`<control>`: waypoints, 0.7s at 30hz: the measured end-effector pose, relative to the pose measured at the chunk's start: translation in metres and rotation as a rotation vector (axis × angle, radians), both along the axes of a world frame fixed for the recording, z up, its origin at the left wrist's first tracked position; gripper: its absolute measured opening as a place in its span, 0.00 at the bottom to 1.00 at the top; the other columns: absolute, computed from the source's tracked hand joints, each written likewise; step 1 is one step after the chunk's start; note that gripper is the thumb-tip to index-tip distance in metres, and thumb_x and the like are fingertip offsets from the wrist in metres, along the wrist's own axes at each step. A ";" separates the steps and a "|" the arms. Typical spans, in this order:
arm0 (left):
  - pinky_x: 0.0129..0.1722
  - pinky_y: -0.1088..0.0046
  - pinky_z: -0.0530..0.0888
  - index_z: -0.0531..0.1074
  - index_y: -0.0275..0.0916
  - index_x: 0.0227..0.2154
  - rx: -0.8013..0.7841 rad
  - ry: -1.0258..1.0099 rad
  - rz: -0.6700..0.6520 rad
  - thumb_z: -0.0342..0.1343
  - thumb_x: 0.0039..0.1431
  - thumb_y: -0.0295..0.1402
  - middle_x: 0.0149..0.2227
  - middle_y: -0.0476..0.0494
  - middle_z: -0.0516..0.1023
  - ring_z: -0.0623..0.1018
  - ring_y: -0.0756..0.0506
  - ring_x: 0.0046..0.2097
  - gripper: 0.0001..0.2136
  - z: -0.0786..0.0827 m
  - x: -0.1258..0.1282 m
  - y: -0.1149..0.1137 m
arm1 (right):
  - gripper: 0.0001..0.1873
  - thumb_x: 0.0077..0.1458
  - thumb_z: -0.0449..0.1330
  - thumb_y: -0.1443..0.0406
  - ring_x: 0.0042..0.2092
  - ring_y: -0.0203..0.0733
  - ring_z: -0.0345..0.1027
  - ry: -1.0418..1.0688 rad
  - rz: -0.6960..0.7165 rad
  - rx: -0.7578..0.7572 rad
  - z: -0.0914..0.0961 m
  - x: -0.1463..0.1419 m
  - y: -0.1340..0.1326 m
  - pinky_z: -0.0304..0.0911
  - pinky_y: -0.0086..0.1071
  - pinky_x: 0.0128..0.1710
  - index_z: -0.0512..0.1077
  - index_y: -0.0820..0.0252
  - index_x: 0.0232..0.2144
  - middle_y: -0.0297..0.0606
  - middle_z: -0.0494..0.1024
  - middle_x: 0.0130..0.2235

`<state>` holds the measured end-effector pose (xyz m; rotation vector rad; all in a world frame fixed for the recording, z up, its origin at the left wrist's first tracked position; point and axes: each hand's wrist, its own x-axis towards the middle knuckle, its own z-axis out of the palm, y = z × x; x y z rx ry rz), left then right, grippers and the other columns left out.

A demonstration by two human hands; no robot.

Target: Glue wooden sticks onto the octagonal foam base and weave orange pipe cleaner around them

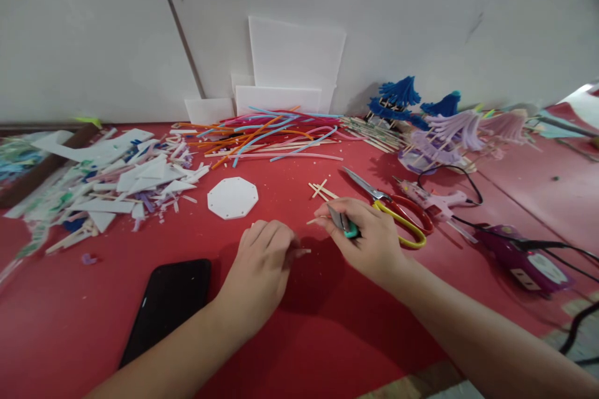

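teal cutter (344,224) in right hand (372,246)

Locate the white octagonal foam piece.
Head view, left of centre: the white octagonal foam piece lies flat on the red table, just beyond the left hand.

I am gripping cutter (344,225), grey metal with teal plastic | I am pinching thin wooden stick (304,252) | table (70,315) is looking matt red | phone (168,305) is shining glossy black
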<state>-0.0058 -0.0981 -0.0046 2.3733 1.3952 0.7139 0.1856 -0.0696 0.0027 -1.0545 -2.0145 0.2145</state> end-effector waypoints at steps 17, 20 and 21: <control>0.38 0.71 0.72 0.67 0.42 0.37 -0.192 -0.496 0.046 0.51 0.50 0.18 0.36 0.48 0.76 0.76 0.48 0.38 0.14 -0.002 -0.003 0.005 | 0.11 0.49 0.52 0.74 0.32 0.35 0.71 -0.076 0.347 -0.118 0.001 -0.006 -0.003 0.64 0.26 0.32 0.70 0.60 0.34 0.37 0.78 0.32; 0.38 0.72 0.73 0.66 0.43 0.39 -0.191 -0.399 0.027 0.49 0.46 0.16 0.38 0.48 0.77 0.77 0.48 0.38 0.18 0.000 -0.005 0.004 | 0.11 0.50 0.53 0.73 0.34 0.37 0.72 -0.189 0.293 -0.233 0.002 -0.005 -0.003 0.63 0.28 0.33 0.71 0.59 0.35 0.37 0.79 0.34; 0.38 0.72 0.73 0.66 0.43 0.39 -0.188 -0.377 0.013 0.49 0.46 0.16 0.38 0.49 0.77 0.77 0.48 0.38 0.18 0.001 -0.005 0.004 | 0.10 0.50 0.54 0.73 0.35 0.37 0.73 -0.213 0.276 -0.264 0.002 -0.005 -0.003 0.63 0.28 0.34 0.71 0.59 0.35 0.37 0.79 0.34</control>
